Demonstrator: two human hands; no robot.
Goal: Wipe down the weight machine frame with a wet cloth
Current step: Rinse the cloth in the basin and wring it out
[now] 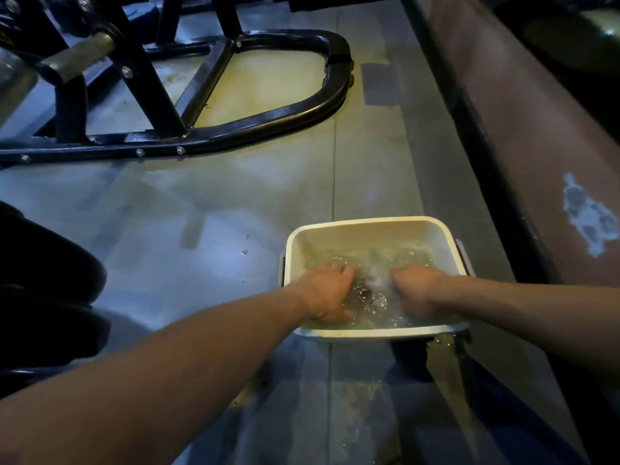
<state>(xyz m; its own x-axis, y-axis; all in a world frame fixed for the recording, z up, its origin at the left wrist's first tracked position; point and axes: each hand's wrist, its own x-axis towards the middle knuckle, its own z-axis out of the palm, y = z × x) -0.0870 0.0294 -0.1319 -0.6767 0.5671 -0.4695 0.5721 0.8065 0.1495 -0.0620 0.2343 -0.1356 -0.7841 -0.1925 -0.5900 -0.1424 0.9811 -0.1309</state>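
Note:
A white square bucket (369, 226) of water stands on the floor at lower right. Both my hands are plunged into it. My left hand (327, 292) and my right hand (417, 293) have their fingers curled down under the churning water. Between them shows a dark patch of the cloth (364, 294), which both hands grip; most of it is hidden by splashes and foam. The black tubular frame of the weight machine (268, 120) lies on the floor at upper left, well away from the bucket, with bolts along its lower bar.
A brown wall or low panel (523, 135) with a chipped patch runs along the right side. Dark weight plates or a pad (47, 290) sit at the left edge. Water drops dot the grey floor (208, 213) near the bucket.

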